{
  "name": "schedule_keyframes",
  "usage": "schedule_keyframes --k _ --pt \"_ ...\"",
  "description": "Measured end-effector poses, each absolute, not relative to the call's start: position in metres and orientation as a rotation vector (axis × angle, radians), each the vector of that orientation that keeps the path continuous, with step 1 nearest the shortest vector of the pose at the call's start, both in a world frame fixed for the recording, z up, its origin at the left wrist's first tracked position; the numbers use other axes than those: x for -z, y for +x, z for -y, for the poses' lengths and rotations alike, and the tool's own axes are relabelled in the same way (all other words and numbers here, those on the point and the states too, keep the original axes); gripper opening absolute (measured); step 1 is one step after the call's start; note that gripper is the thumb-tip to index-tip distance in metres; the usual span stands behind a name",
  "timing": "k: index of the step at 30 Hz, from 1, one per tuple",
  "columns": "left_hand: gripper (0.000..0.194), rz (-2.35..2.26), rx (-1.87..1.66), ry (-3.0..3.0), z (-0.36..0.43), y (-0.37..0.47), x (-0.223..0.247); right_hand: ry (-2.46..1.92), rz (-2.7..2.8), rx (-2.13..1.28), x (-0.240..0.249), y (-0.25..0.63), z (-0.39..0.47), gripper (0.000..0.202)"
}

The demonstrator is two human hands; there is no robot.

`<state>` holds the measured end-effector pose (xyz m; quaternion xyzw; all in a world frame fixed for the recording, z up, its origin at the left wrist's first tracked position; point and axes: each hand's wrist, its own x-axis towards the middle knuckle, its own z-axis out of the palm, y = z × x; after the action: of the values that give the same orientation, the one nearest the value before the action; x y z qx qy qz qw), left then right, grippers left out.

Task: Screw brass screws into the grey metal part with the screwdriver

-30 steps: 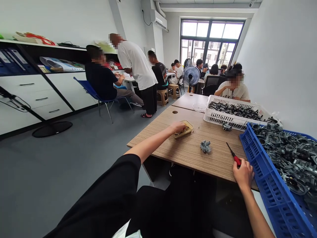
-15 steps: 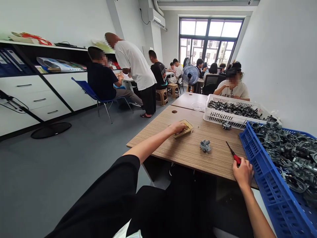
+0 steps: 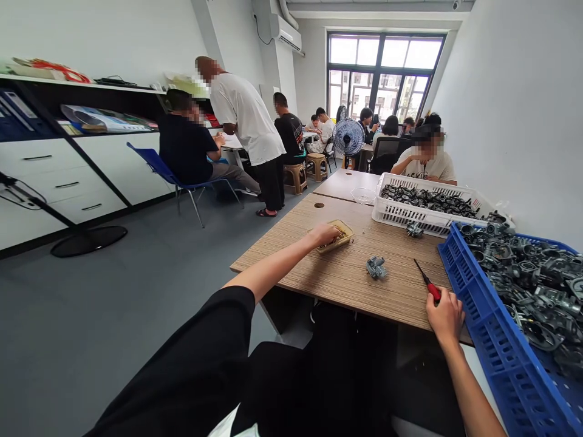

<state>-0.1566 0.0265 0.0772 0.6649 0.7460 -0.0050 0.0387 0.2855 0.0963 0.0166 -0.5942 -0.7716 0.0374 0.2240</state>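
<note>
My left hand [image 3: 324, 233] reaches into a small yellow tray [image 3: 342, 229] of brass screws on the wooden table [image 3: 346, 273], fingers down among them. My right hand [image 3: 445, 314] rests at the table's near edge, closed around a red-handled screwdriver [image 3: 427, 283] whose dark shaft points away and to the left. A small grey metal carburetor part [image 3: 376, 267] lies on the table between the two hands, touched by neither.
A blue crate [image 3: 483, 321] of grey metal parts stands at the right. A white basket [image 3: 401, 212] of similar parts sits behind, with a loose part [image 3: 414, 229] in front. Several people sit or stand at other tables; a fan [image 3: 348, 137] stands farther back.
The view has drifted slightly. Both hands stay where they were, the left in the screw tray and the right on the screwdriver.
</note>
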Motion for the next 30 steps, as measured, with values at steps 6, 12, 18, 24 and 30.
schedule_keyframes --k 6,12,18,24,30 --pt "0.025 -2.298 0.094 2.071 -0.022 -0.153 -0.081 -1.637 2.135 -0.101 -0.015 0.287 -0.099 0.039" --pt "0.017 -2.243 -0.064 2.029 -0.018 -0.155 -0.079 -1.634 2.14 -0.097 -0.012 0.288 -0.103 0.038" --pt "0.013 -2.229 -0.128 1.971 -0.018 -0.163 -0.075 -1.657 2.146 -0.1 -0.014 0.287 -0.1 0.038" --pt "0.02 -2.205 -0.205 1.946 -0.019 -0.163 -0.073 -1.645 2.142 -0.098 -0.015 0.287 -0.098 0.038" --pt "0.014 -2.182 -0.253 1.95 -0.016 -0.158 -0.075 -1.627 2.144 -0.101 -0.014 0.287 -0.099 0.038"
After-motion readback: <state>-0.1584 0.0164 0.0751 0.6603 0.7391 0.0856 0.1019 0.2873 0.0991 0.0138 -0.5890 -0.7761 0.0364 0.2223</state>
